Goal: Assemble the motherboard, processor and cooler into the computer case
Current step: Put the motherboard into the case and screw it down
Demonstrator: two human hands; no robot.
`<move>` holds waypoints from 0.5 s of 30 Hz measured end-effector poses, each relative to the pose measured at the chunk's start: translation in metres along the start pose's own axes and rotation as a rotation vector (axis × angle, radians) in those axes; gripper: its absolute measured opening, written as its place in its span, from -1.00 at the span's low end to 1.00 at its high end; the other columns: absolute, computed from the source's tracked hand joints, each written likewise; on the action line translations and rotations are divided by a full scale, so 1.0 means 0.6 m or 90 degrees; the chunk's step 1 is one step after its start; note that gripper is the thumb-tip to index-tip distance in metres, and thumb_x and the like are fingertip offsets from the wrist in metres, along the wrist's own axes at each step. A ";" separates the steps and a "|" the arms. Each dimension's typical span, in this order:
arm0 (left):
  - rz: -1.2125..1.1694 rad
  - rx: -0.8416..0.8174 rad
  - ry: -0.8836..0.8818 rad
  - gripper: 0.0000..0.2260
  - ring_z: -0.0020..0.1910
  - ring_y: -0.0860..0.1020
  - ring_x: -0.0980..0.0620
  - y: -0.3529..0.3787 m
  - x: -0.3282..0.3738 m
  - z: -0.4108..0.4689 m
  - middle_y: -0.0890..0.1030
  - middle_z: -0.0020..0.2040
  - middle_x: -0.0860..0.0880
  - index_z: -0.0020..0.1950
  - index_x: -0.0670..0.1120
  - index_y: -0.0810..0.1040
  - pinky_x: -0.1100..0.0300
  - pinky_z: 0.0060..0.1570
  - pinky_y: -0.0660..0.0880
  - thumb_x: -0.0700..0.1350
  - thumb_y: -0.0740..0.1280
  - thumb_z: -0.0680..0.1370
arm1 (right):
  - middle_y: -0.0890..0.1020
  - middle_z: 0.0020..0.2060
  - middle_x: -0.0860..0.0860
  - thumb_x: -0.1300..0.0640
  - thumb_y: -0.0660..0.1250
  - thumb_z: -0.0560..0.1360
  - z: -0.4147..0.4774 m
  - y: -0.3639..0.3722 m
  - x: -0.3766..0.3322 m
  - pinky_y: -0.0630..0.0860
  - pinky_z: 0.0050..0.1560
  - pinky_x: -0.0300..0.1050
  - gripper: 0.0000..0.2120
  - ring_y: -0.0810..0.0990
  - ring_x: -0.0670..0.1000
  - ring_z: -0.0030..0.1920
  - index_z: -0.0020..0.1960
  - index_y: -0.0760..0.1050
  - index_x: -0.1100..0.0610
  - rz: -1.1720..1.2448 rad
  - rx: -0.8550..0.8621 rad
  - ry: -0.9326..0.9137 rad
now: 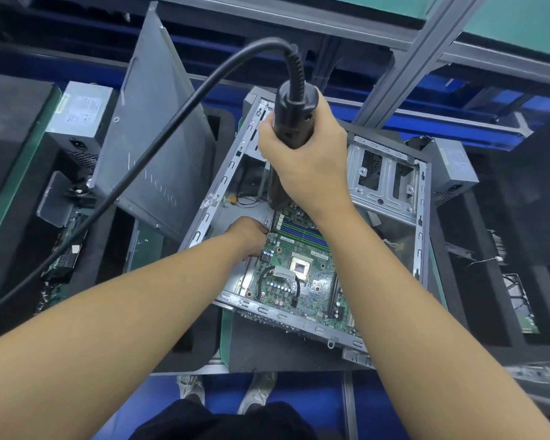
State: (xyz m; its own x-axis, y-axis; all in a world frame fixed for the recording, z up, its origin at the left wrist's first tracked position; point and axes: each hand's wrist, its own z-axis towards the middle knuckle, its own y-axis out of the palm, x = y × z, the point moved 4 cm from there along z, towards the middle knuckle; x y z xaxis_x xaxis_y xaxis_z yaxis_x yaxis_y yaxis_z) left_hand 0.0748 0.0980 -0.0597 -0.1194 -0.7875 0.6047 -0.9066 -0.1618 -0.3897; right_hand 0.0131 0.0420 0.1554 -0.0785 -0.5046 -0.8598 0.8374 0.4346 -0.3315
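- Blue racking and grey aluminium framing (426, 58) fill the background at 12 o'clock. Below them a black foam surface (267, 344) carries the open computer case (423, 217), which lies on its side.
- Right grip (305, 154): the arm stretches forward from 5 o'clock, and the fingers wrap fully round the black electric screwdriver (294, 115). The tool stands upright over the case, and its cable (159, 147) loops away toward 8 o'clock.
- Left grip (248, 239): the arm reaches in from 8 o'clock and the hand sits low inside the case, back of the hand up. Its fingertips are hidden, so I cannot tell whether it pinches anything.
- Motherboard (302, 281) lies flat on the case floor, at 6 o'clock of the right grip. The left grip is at the board's 10 o'clock corner.
- Processor socket (300, 267) sits mid-board, apart from both grips.
- Screwdriver tip is hidden behind the hands.
- Grey side panel (159, 138) leans at 9 o'clock of the case, and a power supply (83, 112) stands beyond it at 10 o'clock, partly covered by the panel.
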 end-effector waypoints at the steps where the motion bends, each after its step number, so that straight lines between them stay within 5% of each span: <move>1: 0.004 0.019 0.020 -0.68 0.05 0.59 -0.08 -0.001 0.000 0.000 0.59 0.19 -0.08 0.24 -0.07 0.59 0.11 0.00 0.59 -0.33 0.21 0.58 | 0.50 -0.33 0.03 0.23 0.43 0.45 0.002 -0.003 -0.004 0.50 -0.22 0.03 -0.76 0.44 0.08 -0.29 -0.17 0.37 0.02 0.010 -0.009 -0.003; 8: 0.338 -0.031 0.187 -0.45 0.32 0.46 -0.13 0.010 0.016 -0.022 0.37 0.48 -0.11 0.51 -0.03 0.37 0.09 0.25 0.47 -0.37 0.12 0.54 | 0.43 -0.35 0.03 0.28 0.42 0.43 0.026 -0.018 -0.093 0.38 -0.25 -0.28 -0.73 0.35 -0.09 -0.32 -0.16 0.34 0.04 0.040 -0.070 -0.101; 15: 0.514 -0.058 0.214 -0.42 0.28 0.48 -0.16 0.022 0.024 -0.039 0.19 0.50 -0.17 0.59 -0.09 0.15 0.05 0.23 0.47 -0.34 0.09 0.57 | 0.46 -0.35 0.04 0.26 0.44 0.42 0.019 -0.039 -0.097 0.33 -0.27 -0.30 -0.77 0.32 -0.11 -0.33 -0.15 0.39 0.07 -0.018 -0.091 -0.059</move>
State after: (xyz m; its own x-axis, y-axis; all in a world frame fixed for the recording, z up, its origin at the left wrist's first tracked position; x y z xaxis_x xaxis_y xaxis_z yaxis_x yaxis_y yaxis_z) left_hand 0.0516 0.0985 -0.0402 -0.8378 -0.4218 0.3466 -0.5211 0.4286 -0.7381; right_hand 0.0043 0.0530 0.2174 -0.0455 -0.5815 -0.8123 0.7496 0.5176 -0.4125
